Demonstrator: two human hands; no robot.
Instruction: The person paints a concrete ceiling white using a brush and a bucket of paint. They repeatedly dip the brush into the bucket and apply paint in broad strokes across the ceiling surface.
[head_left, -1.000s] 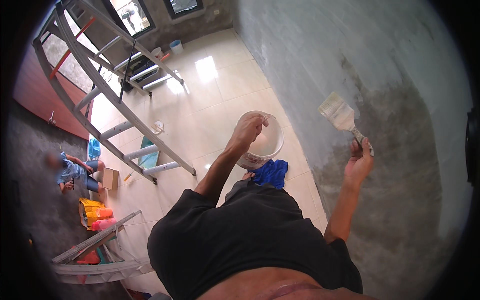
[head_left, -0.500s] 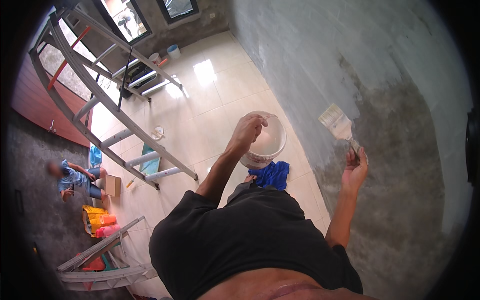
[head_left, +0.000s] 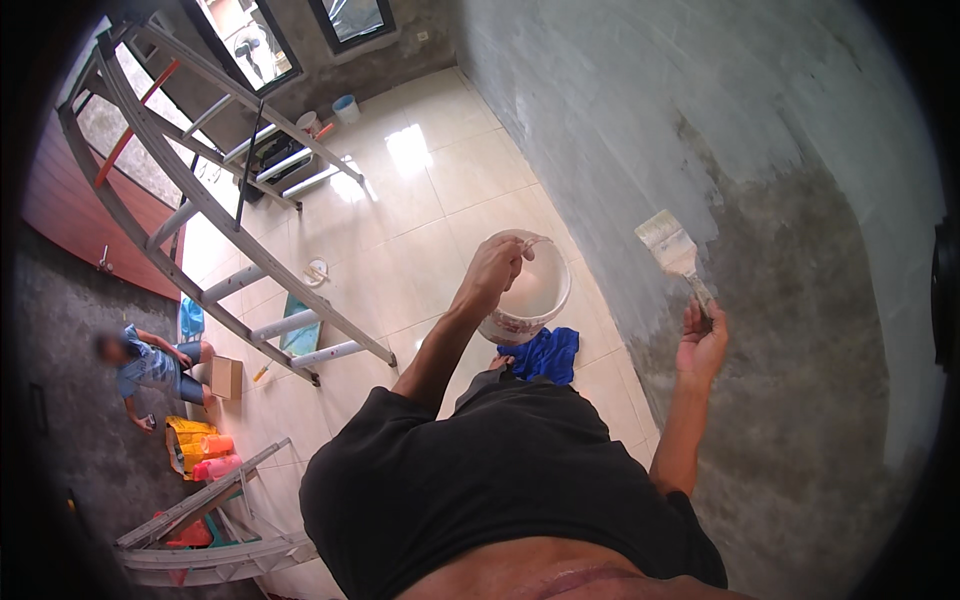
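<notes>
The grey wall (head_left: 800, 330) filled the right of my remote feed, paler above and darker lower down. The tiled floor (head_left: 430, 280) ran alongside, and a metal stepladder (head_left: 234, 284) stood on it to the left. Beyond that I saw 1 seated person (head_left: 155, 370) beside a cardboard box (head_left: 226, 379). The white bucket (head_left: 515, 328) was ahead of me; I couldn't tell whether its base met the floor. A blue cloth (head_left: 548, 355) lay nearby. The wide brush (head_left: 675, 245) pointed its bristles up and left before the wall — contact unclear. I had its handle pinched between the thumb and fingers of my right hand (head_left: 702, 345); my left hand (head_left: 495, 270) was curled tight at the bucket's rim.
</notes>
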